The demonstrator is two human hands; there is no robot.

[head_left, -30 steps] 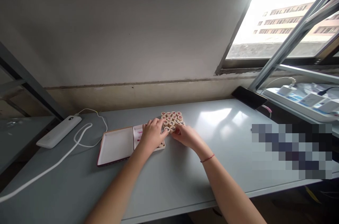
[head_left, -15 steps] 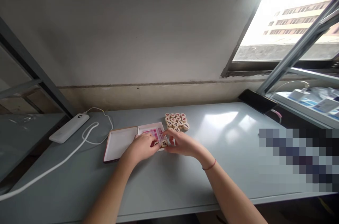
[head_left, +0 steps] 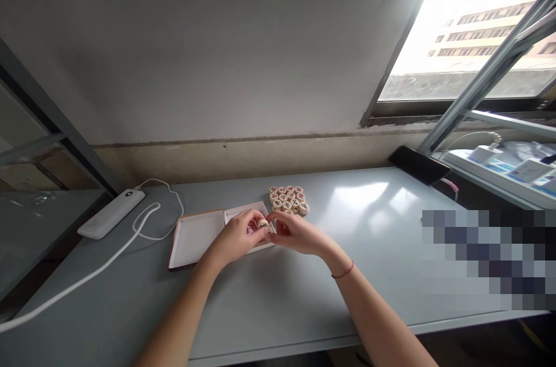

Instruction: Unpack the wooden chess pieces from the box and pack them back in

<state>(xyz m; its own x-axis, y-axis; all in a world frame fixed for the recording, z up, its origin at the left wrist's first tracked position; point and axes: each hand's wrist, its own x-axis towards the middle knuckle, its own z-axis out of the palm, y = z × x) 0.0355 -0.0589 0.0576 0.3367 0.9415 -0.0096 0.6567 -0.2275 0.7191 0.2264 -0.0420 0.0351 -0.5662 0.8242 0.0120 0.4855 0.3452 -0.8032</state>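
Note:
A round Chinese chess piece with a dark character is gripped in the fingers of my left hand, over the shallow white box. From the other side, the bent thumb and fingers of my right hand close in on the pieces between the hands. What exactly they pinch is partly hidden. The open lid, white inside, lies joined at the box's left. Behind my right hand, several chess pieces with red or black characters stand grouped in rows on the table.
A white power bank with a white cable lies on the left of the grey table. At the back right, a dark flat device leans by the metal frame. The wall bounds the table's far edge.
Both hands have closed together around the pieces at the box's right side. The piece in my left fingers is now raised and tilted. The view has shifted slightly.

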